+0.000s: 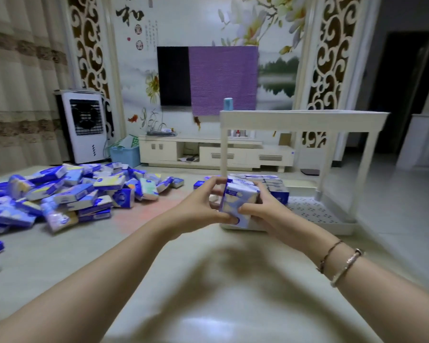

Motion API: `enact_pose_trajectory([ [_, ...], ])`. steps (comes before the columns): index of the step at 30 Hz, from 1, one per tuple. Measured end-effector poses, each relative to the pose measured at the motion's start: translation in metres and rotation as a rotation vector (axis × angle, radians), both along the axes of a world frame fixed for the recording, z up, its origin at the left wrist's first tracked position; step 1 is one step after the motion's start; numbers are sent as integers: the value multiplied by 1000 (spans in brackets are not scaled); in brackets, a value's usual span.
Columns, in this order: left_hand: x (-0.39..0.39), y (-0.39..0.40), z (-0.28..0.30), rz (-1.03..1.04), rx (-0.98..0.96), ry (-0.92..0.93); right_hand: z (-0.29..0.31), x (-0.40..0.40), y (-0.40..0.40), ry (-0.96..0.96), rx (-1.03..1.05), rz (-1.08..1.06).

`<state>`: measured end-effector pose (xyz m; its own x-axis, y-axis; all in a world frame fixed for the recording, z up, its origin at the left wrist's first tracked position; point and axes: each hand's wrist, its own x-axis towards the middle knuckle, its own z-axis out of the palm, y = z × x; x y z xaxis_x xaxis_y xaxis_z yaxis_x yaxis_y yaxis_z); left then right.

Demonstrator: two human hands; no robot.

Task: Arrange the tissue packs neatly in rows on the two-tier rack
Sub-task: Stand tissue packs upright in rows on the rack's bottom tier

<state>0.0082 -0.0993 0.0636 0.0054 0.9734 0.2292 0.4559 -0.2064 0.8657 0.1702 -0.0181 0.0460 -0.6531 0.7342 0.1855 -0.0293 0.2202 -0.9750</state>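
The tissue pack (235, 206) in hand stands on end, its long axis running roughly up and down with the top leaning a little away from the person, held between both hands just in front of the rack's lower tier (317, 214). The left hand (203, 204) grips its left side, fingers curled over the upper corner and thumb low on the near face; the right hand (260, 209) clamps the right side, thumb pressed across the bottom front and fingers wrapped behind. Both hands sit equally close — neither leads.

What the coming move seems to turn on is the gap behind the pack: a row of packs already placed (270, 185) lies at the back-left of the lower tier, directly beyond the fingers, and the bare perforated floor of the tier opens to the right and nearer the person. Judging from that, the pack needs to go forward and down, set beside or in front of that row with its long axis matched to theirs.

The upper tier (305, 118) carries no packs that can be seen. Well apart to the left, a loose heap of packs (67, 194) covers the floor (208, 280) — most of the job looks still to do.
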Motion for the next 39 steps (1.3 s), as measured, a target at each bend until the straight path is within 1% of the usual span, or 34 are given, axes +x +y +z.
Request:
enact_pose_trajectory([
  [4,39,36,-6,6,50,0,4,46,25,-40,54,-59],
  [6,57,59,-10,-7,73,20,1,62,42,-41,84,-160],
  [7,61,66,-11,-13,77,64,0,66,49,-51,100,-228],
  [8,66,75,-10,-12,75,156,-1,70,58,-70,120,-302],
  [10,73,92,-12,36,78,495,-3,79,76,-105,163,-431],
  [12,67,107,-17,83,77,848,-6,84,90,-137,175,-481],
  [13,63,113,-21,93,44,978,-9,84,95,-166,171,-472],
  [14,61,117,-25,96,9,1062,-13,82,100,-214,164,-454],
  [15,59,120,-29,101,-13,1107,-19,79,103,-261,159,-435],
  [18,59,127,-34,122,18,1143,-32,68,114,-340,211,-416],
  [23,59,128,-37,129,51,1154,-34,69,116,-511,272,-397],
  [25,59,128,-34,109,28,1149,-36,69,118,-561,238,-398],
  [28,56,131,-25,35,-101,1082,-39,67,120,-621,186,-375],
  [30,52,135,-20,25,-164,1055,-37,66,120,-635,177,-384],
  [32,51,136,-21,49,-166,1059,-34,63,118,-661,162,-342],
  [34,54,136,-23,60,-140,1070,-34,63,119,-735,187,-284],
  [39,60,135,-24,112,-110,1100,-34,61,119,-849,199,-273],
])
